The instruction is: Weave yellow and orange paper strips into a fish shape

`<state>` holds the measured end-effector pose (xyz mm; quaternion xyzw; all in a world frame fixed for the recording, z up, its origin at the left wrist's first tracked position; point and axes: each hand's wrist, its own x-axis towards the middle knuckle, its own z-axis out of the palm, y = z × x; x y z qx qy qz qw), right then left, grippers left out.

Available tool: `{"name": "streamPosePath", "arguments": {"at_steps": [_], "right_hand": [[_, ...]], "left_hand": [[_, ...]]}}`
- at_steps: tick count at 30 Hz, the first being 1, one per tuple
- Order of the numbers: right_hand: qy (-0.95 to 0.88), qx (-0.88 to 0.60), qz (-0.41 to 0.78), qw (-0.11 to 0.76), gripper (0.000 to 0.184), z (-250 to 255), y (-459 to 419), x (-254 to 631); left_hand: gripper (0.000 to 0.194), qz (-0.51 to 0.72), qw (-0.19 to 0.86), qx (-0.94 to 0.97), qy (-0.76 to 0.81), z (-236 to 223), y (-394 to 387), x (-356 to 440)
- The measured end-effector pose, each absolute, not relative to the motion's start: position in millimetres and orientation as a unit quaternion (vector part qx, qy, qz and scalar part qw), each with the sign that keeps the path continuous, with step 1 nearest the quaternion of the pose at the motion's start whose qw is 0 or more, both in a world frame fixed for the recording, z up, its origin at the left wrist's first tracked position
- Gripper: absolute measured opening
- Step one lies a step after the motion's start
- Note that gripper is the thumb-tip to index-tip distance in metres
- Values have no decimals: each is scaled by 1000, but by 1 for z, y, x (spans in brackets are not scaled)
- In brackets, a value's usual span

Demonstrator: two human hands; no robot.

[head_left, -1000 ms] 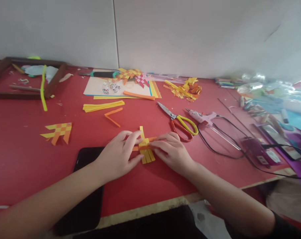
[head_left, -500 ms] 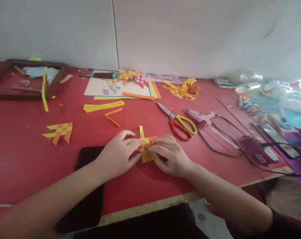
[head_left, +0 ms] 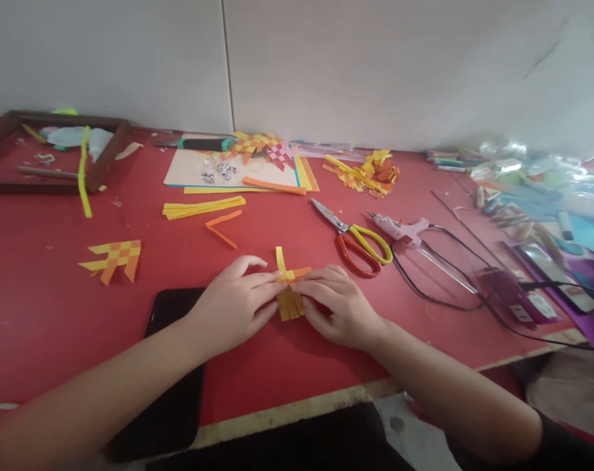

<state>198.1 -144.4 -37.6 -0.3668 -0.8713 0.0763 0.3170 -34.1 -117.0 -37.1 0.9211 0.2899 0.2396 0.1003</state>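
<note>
Yellow and orange paper strips [head_left: 290, 306], woven across each other, lie between my hands near the table's front edge. My left hand [head_left: 241, 297] grips their left side with its fingertips. From the right, my right hand [head_left: 337, 304] pinches the same strips, and its fingers hide part of the weave. One yellow strip sticks up beyond the fingers, and an orange end points right. Left of my hands lies a woven paper fish [head_left: 115, 257] in yellow and orange. Beyond them are a folded orange strip [head_left: 223, 229] and a bundle of yellow strips [head_left: 203, 207].
Scissors [head_left: 353, 239] and a pink glue gun [head_left: 402, 230] with a black cord lie to the right. A black phone [head_left: 172, 373] is under my left forearm. Paper sheets [head_left: 179, 169] and paper scraps [head_left: 375, 173] sit by the wall. A wooden frame [head_left: 36, 188] stands far left.
My fingers have closed in slightly over the middle of the woven strips, covering more of them. The view has shifted a little; the other things lie as before.
</note>
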Motion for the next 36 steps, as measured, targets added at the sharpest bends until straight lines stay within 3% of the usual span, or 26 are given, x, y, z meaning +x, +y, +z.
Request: {"name": "streamPosePath", "arguments": {"at_steps": [36], "right_hand": [[-842, -425, 13, 332, 29, -28, -156, 201]], "left_hand": [[26, 246, 104, 917, 298, -36, -119, -33]]}}
